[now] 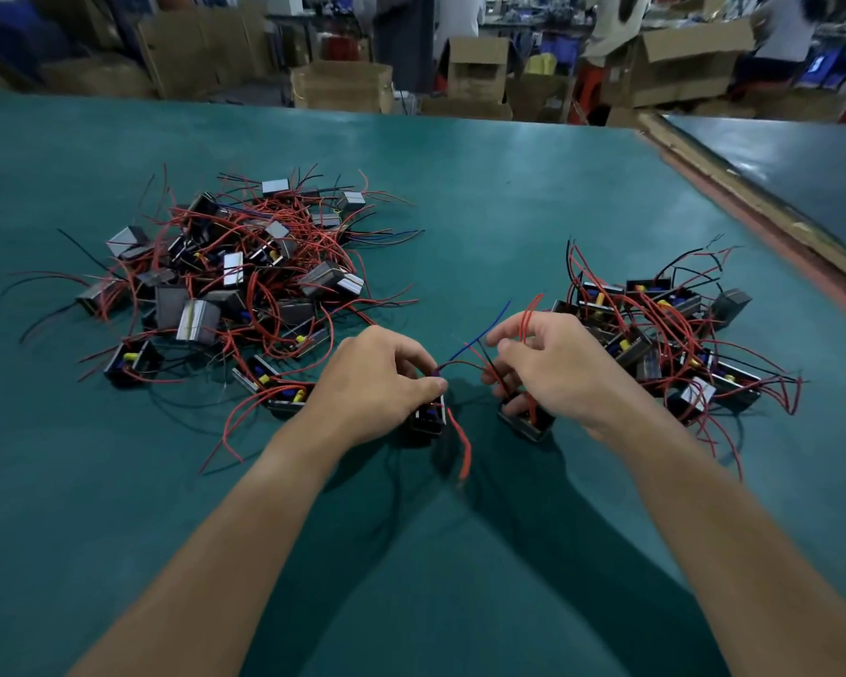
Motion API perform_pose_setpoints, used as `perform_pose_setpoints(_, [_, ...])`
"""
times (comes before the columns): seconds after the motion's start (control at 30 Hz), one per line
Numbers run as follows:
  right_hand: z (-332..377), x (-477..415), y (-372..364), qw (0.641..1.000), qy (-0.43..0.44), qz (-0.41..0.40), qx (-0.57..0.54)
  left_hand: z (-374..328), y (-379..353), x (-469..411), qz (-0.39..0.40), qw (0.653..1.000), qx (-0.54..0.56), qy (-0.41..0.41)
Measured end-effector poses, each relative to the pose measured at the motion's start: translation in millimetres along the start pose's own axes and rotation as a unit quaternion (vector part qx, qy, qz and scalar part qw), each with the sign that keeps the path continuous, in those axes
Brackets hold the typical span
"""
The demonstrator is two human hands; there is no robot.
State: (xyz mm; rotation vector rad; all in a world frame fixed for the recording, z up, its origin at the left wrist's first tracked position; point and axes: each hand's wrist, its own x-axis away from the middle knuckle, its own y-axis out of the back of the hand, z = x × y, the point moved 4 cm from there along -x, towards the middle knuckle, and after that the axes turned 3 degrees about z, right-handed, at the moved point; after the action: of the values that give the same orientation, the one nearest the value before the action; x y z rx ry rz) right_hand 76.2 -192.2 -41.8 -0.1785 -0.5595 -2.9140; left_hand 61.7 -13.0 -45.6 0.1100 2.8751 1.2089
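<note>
On the green table, near its front edge and between two heaps of parts, both hands work on small wired transformers. The left hand is curled closed over the left transformer and grips it from above with fingertips and thumb. The unit rests on or just above the table surface; which one cannot be told. A red lead trails from this unit toward the viewer. A blue lead rises from between the hands and slants up to the right. The right hand curls its lower fingers onto the right transformer, while thumb and forefinger pinch a loop of red leads. The large pile lies left of the hands, with its nearest units just beside the left wrist. The small pile lies right, touching the right hand's back. Cardboard boxes stand beyond the far table edge.
</note>
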Motion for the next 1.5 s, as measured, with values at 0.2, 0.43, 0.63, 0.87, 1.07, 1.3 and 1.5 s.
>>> perform_pose_setpoints(0.2, [0.8, -3.0, 11.6, 0.997, 0.005, -0.075, -0.013, -1.1, -2.1, -1.6, 0.022, 0.999, 0.029, -0.019])
perform_pose_setpoints(0.43, [2.6, -0.9, 13.6, 0.997, -0.048, -0.052, -0.044, 2.0, -2.4, -4.1, 0.012, 0.995, 0.096, 0.011])
perform_pose_setpoints(0.63, [3.2, 0.3, 13.0, 0.998, -0.057, -0.020, -0.032, 9.1, 7.1, -9.4, -0.103, 0.979, 0.171, 0.033])
perform_pose_setpoints(0.87, [1.2, 0.6, 9.3, 0.995, -0.087, 0.006, -0.041, 13.3, 9.3, -11.9, -0.152, 0.966, 0.199, 0.071])
perform_pose_setpoints(1.07, [-0.8, -1.1, 15.6, 0.994, -0.095, -0.031, -0.050, 17.3, 14.9, -11.3, -0.166, 0.955, 0.222, 0.105])
perform_pose_setpoints(1.3, [4.3, -2.3, 22.4, 0.995, -0.025, -0.078, -0.055, 12.6, 11.9, -7.2, -0.101, 0.978, 0.149, 0.106])
perform_pose_setpoints(1.5, [5.1, -2.7, 16.0, 0.994, 0.042, -0.087, -0.043, -17.5, -10.4, 7.4, 0.131, 0.954, 0.268, -0.020])
